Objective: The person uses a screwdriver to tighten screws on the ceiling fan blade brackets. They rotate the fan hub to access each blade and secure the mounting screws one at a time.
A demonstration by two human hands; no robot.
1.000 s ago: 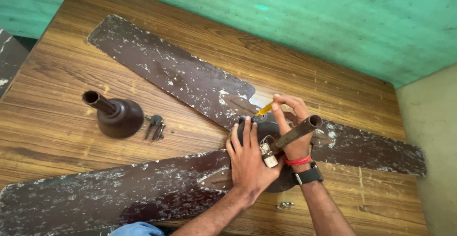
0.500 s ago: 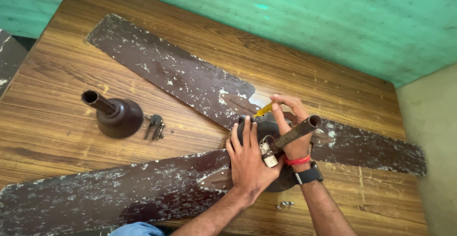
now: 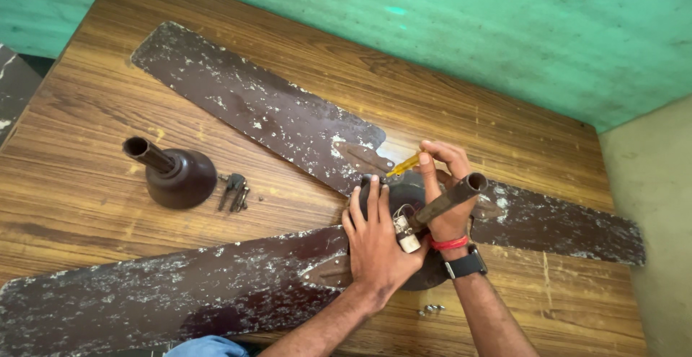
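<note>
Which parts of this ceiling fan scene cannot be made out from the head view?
- Fan motor hub: mostly covered by the left hand and right hand.
- Screwdriver: tip hidden behind the right hand's fingers.
- Near blade: cut off by the bottom edge.
- Loose screws: too small to count.

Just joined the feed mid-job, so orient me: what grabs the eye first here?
Three long, paint-flecked brown fan blades sprawl across the wooden table, meeting at a hub right of centre. There the left hand presses flat while the right hand holds a yellow screwdriver. A brown canopy cup lies at left.
</note>
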